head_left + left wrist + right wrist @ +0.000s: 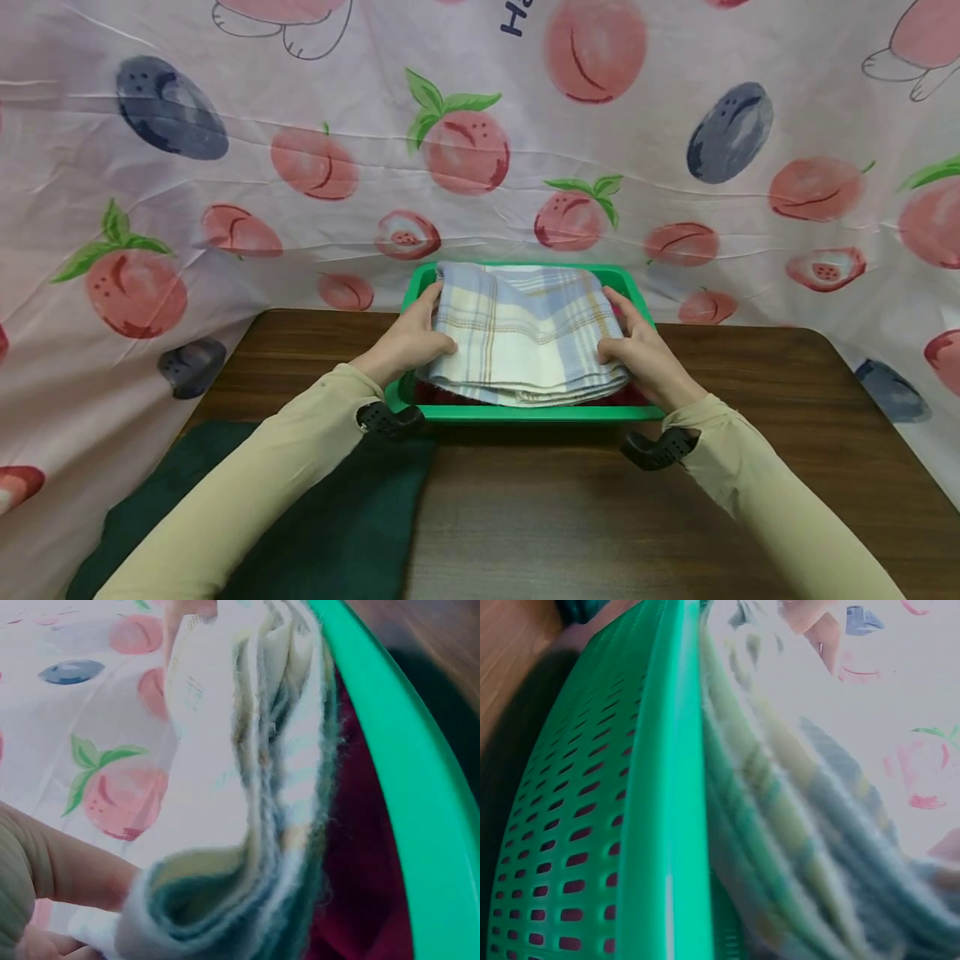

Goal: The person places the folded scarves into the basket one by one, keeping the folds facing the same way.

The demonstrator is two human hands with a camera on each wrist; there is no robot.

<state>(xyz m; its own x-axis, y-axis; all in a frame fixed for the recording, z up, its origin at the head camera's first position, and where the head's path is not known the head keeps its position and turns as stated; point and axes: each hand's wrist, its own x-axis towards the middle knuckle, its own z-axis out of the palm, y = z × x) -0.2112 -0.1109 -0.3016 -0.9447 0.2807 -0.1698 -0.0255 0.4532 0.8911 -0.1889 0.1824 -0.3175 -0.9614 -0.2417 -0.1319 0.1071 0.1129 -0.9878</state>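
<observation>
A folded plaid cloth point(528, 337), white with pale blue bands and tan lines, lies level over the green plastic basket point(536, 413). My left hand point(408, 337) grips its left edge, thumb on top and fingers at the side. At the opposite edge, my right hand point(645, 350) holds it the same way, some fingertips hidden. Several fuzzy layers of the plaid cloth point(289, 750) show in the left wrist view, just inside the basket rim point(397, 787). Beneath it, dark red fabric point(364, 847) is partly visible in the basket.
A dark green cloth point(337, 517) is spread over the left front of the brown wooden table point(525, 517). Behind the basket hangs a white curtain point(517, 217) printed with fruit. The basket's slotted side wall point(577, 825) shows in the right wrist view.
</observation>
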